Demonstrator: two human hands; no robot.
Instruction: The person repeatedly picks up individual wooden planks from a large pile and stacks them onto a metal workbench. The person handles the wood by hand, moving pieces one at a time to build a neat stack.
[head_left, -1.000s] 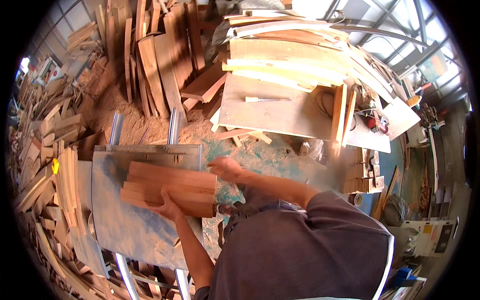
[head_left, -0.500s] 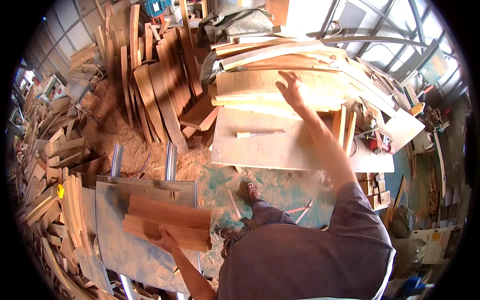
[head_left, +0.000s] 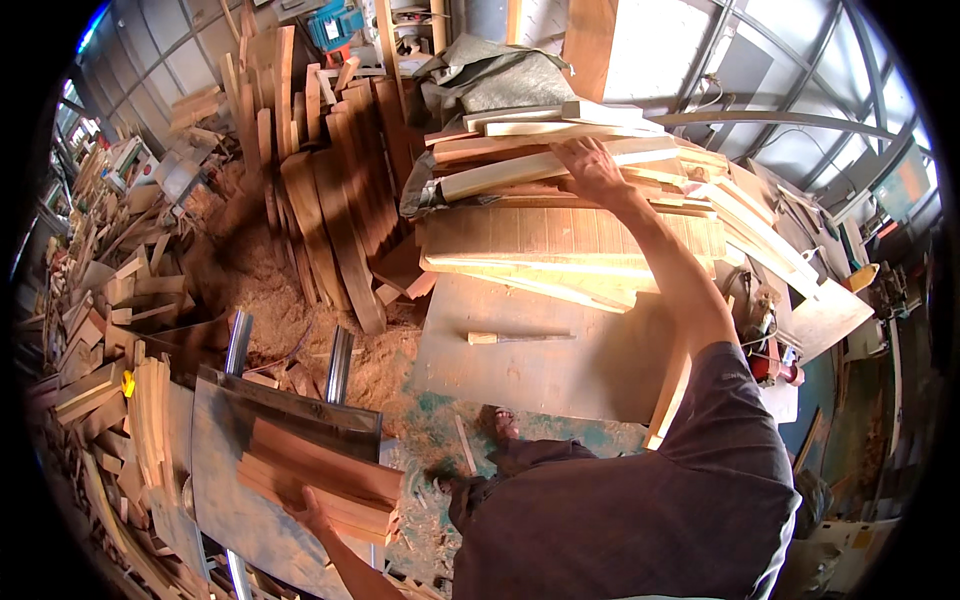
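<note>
My left hand (head_left: 312, 512) rests against the near side of a stack of reddish-brown boards (head_left: 325, 462), thumb and fingers spread. The stack lies on a dusty flat metal table (head_left: 225, 440). At the far side my right arm reaches over the workbench, and my right hand (head_left: 594, 172) has its fingers bent over a pale wooden board (head_left: 500, 178) on a pile of timber. Their undersides are hidden. Between that arm and the bench's left edge lies a chisel-like tool with a pale handle (head_left: 482, 338). Lighter planks laid side by side (head_left: 540, 235) sit in front of the pile.
Long curved boards (head_left: 325, 215) lean upright at the back left above sawdust (head_left: 265, 325). Offcuts (head_left: 120, 290) heap along the left. A red-and-black power tool (head_left: 770, 365) stands at the bench's right. A grey cloth (head_left: 500, 75) covers things behind the timber.
My right hand has come down from above the planks onto the pale board farther back. My left hand stays at the reddish stack. The view has tilted and shifted.
</note>
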